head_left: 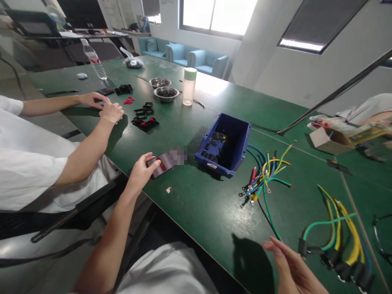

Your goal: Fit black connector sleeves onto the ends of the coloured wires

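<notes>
My left hand (141,171) grips a smartphone (163,163) over the table edge, thumb on its lit screen; part of the screen is pixelated. My right hand (294,269) is low at the right, raised over the table, fingers loosely extended and no held thing visible. A green wire (269,214) runs from a bundle of coloured wires (263,179) and disappears behind its fingers. Metal lugs show on the bundle's near ends. Right of that hand lie yellow, green and blue cables (337,220) with black ends. A blue plastic bin (235,141) holding small black parts stands beyond the phone.
A co-worker's hands (107,108) work at the left, near black and red parts (145,120). Metal bowls (167,94), a green-capped bottle (189,87) and a clear bottle (94,61) stand farther back. A cardboard box (330,141) sits at the right, near another person.
</notes>
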The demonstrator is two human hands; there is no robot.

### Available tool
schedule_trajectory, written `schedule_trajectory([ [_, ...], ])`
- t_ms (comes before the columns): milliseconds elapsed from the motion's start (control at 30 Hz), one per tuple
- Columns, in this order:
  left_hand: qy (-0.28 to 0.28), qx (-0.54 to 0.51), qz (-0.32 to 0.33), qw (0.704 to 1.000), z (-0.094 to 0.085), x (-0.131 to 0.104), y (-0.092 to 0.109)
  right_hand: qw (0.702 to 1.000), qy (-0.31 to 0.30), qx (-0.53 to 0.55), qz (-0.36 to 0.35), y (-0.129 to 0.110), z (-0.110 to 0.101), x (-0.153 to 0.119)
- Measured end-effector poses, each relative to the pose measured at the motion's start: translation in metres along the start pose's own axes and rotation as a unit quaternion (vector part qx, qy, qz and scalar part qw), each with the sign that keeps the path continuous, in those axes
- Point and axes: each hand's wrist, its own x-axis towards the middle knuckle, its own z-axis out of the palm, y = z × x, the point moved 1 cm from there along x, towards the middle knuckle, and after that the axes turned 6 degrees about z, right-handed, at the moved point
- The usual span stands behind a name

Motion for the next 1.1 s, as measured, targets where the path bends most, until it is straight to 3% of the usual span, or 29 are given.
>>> schedule_trajectory([
  [100,-0.072,0.165,0.071,0.981,-0.005,-0.005,0.002,1.0,-0.002,-0.025,-0.006,0.005,0.011,-0.007],
  [200,-0.102,0.277,0.138,0.946,-0.004,-0.011,0.007,0.999,0.008,-0.044,-0.017,0.014,0.013,-0.015],
  [333,-0.085,0.349,0.207,0.91,0.002,-0.019,0.009,0.997,0.018,-0.07,-0.039,0.022,0.009,-0.027],
  [500,-0.049,0.397,0.252,0.881,0.011,-0.023,0.011,0.99,0.077,-0.099,-0.066,0.013,0.003,-0.047],
  [667,-0.025,0.393,0.251,0.884,0.035,-0.015,0.02,0.984,0.103,-0.102,-0.099,0.012,-0.002,-0.058],
  [800,-0.02,0.37,0.237,0.898,0.057,-0.002,0.022,0.973,0.08,-0.121,-0.179,0.021,-0.011,-0.046],
  [933,-0.018,0.372,0.233,0.898,0.065,0.004,0.028,0.955,0.062,-0.147,-0.249,0.031,-0.032,-0.018],
  [1033,0.036,0.316,0.285,0.904,0.072,-0.003,0.053,0.942,0.076,-0.17,-0.279,0.043,-0.052,0.01],
  [1100,0.055,0.272,0.337,0.9,0.087,-0.009,0.079,0.933,0.08,-0.184,-0.298,0.052,-0.063,0.031],
])
